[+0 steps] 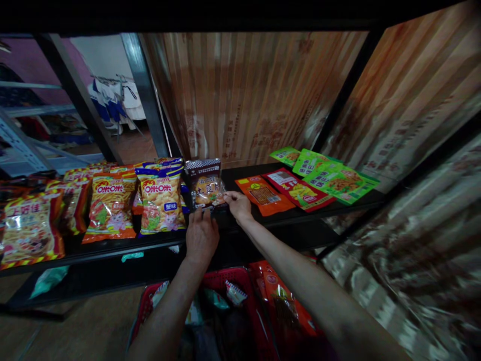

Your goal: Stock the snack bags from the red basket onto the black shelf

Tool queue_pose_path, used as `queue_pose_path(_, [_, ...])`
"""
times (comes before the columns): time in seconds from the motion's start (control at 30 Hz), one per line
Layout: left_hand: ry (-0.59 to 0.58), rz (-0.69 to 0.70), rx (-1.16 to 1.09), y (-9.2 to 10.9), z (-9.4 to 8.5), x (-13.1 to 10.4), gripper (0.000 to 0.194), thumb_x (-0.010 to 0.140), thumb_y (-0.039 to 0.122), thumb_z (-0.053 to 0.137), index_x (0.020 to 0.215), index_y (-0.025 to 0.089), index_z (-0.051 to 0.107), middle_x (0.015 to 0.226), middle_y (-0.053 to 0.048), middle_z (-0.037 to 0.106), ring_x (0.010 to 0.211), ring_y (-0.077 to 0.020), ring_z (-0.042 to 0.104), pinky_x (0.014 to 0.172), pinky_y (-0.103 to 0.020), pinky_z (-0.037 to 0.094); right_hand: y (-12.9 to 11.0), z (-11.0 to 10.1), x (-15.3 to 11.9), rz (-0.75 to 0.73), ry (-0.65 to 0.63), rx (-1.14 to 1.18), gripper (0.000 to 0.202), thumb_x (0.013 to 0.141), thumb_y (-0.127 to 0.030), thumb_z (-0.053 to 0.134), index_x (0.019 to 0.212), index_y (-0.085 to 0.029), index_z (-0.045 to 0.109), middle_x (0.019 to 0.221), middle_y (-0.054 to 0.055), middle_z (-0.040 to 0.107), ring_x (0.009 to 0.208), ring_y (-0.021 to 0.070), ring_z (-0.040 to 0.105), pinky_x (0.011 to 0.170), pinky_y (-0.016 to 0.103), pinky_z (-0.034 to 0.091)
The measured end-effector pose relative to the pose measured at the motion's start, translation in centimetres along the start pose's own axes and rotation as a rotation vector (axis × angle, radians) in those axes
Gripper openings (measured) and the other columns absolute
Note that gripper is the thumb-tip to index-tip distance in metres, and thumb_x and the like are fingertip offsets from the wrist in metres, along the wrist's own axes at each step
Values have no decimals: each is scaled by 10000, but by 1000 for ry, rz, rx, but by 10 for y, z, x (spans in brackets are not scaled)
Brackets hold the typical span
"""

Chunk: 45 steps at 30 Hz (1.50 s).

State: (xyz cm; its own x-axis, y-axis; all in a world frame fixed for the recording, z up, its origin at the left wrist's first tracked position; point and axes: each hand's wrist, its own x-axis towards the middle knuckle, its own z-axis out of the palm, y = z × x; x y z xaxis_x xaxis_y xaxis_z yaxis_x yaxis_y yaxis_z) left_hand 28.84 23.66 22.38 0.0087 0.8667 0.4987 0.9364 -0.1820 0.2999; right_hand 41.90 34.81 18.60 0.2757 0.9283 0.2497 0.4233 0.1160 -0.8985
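A dark brown bag of potato chips (205, 183) stands tilted back on the black shelf (158, 242). My right hand (239, 204) pinches its lower right edge between thumb and fingers. At the bag's lower left, my left hand (203, 233) has its fingertips against the bottom edge, the back of the hand towards me; whether they grip it is hidden. Close on the left stands a purple and yellow snack bag (161, 200), with an orange snack bag (110, 203) beyond it. To the right an orange packet (264, 194) lies flat.
Right of the orange packet lie a red packet (298, 190) and several green packets (338, 180). More snack bags (32, 228) fill the shelf's left end. Below my arms is a red basket (235, 276) holding packets. Black posts (145, 95) and a curtain (244, 100) stand behind.
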Motion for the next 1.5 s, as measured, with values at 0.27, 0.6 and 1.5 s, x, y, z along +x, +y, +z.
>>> queue_pose_path(0.27, [46, 102, -57, -6, 30, 14, 464, 805, 215, 518, 1243, 71, 473, 1433, -239, 335, 1356, -362, 243, 1022, -533, 341, -9, -8, -3, 29, -55, -145, 132, 729, -308, 612, 820, -254, 691, 790, -22, 697, 739, 153, 628, 714, 278, 464])
queue_pose_path(0.6, [15, 94, -188, -16, 39, 10, 504, 796, 200, 510, 1278, 70, 439, 1481, -231, 238, 1388, -344, 147, 1086, -537, 228, 6, -3, 13, 23, -165, -24, 233, 734, -269, 618, 945, -173, 638, 842, -7, 655, 821, 133, 615, 842, 317, 465])
queue_pose_path(1.5, [-70, 177, -188, -32, 37, -8, 426, 865, 332, 423, 1224, 110, 484, 1464, -165, 317, 1387, -291, 183, 1111, -484, 210, -2, -8, 13, -2, -270, 50, 347, 781, -258, 618, 1119, -199, 566, 1148, 63, 614, 1094, 192, 557, 1004, 421, 398])
